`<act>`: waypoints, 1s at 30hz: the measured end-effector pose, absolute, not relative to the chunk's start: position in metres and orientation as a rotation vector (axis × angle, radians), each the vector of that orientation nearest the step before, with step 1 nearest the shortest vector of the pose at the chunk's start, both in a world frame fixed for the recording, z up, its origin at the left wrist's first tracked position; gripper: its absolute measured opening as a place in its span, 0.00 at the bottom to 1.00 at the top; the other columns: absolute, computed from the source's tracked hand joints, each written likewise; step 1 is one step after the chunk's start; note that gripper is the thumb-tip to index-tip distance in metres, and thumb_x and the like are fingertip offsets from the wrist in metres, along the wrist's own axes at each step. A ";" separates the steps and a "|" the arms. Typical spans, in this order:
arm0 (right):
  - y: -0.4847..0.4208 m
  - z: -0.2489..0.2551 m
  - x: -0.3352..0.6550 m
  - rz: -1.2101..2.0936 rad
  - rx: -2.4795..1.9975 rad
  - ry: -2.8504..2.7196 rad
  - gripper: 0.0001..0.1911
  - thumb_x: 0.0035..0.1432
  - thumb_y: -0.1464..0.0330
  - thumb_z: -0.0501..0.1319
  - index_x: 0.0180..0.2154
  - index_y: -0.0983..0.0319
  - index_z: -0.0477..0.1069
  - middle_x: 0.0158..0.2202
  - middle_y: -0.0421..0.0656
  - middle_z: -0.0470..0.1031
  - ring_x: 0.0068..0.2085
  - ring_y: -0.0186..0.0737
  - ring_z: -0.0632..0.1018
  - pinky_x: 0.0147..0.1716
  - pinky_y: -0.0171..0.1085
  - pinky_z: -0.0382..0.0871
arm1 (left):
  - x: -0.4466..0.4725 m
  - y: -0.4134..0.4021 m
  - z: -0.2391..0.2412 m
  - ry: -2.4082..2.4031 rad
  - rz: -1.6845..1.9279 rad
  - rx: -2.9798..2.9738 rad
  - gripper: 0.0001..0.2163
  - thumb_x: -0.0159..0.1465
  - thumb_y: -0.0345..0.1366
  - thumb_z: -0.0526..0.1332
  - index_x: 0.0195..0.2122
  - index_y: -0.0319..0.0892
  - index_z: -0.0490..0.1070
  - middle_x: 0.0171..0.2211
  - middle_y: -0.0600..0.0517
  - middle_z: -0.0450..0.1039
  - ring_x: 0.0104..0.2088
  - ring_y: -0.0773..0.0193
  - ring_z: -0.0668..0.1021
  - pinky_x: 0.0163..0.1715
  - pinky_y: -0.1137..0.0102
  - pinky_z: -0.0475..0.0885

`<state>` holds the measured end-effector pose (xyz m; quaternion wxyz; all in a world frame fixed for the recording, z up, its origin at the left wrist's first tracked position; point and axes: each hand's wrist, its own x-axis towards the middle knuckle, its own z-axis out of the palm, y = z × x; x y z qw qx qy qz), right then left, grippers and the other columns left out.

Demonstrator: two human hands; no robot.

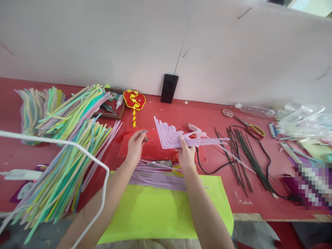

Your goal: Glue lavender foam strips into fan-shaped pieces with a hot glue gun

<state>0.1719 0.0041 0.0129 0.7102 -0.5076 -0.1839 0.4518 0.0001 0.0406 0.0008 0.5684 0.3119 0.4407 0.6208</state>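
My right hand (186,154) grips a V-shaped piece of lilac pipe cleaners (168,135), thumb on top. Its angled ends stand up to the left, and its long loose ends stretch to the right. My left hand (137,144) is apart from this piece, on its left, with thumb and fingers drawn together. Whatever may be between those fingertips is too small to make out. Below both hands, loose lilac pipe cleaners (158,179) lie across a lime-green sheet (160,207). A pink glue gun (195,130) lies behind the piece, partly covered by it.
Bundles of coloured pipe cleaners (70,166) fill the left side. A white cable (106,180) curves across the front left. A red-and-yellow fan (134,100) and a black phone (169,88) are at the back. Dark green stems (250,155), scissors (255,130) and clear plastic (306,119) lie right.
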 end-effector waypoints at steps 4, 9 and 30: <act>0.004 0.011 0.171 1.023 -1.140 -0.418 0.16 0.40 0.60 0.71 0.28 0.63 0.71 0.28 0.39 0.75 0.30 0.34 0.74 0.26 0.32 0.66 | 0.001 0.042 0.002 1.010 1.482 0.688 0.13 0.50 0.43 0.68 0.29 0.39 0.72 0.24 0.54 0.72 0.28 0.69 0.76 0.35 0.72 0.70; 0.004 0.008 0.172 1.024 -1.163 -0.455 0.17 0.40 0.59 0.71 0.29 0.64 0.73 0.28 0.40 0.75 0.30 0.34 0.74 0.27 0.33 0.67 | 0.010 0.035 0.001 0.960 1.234 0.826 0.19 0.50 0.51 0.66 0.32 0.39 0.74 0.30 0.48 0.77 0.34 0.58 0.79 0.40 0.64 0.72; 0.001 0.005 0.158 1.105 -1.168 -0.613 0.17 0.41 0.56 0.69 0.27 0.62 0.72 0.25 0.37 0.74 0.26 0.32 0.72 0.28 0.33 0.69 | 0.028 0.026 -0.009 1.006 1.147 0.757 0.21 0.41 0.45 0.73 0.33 0.38 0.79 0.36 0.46 0.80 0.42 0.53 0.79 0.52 0.58 0.68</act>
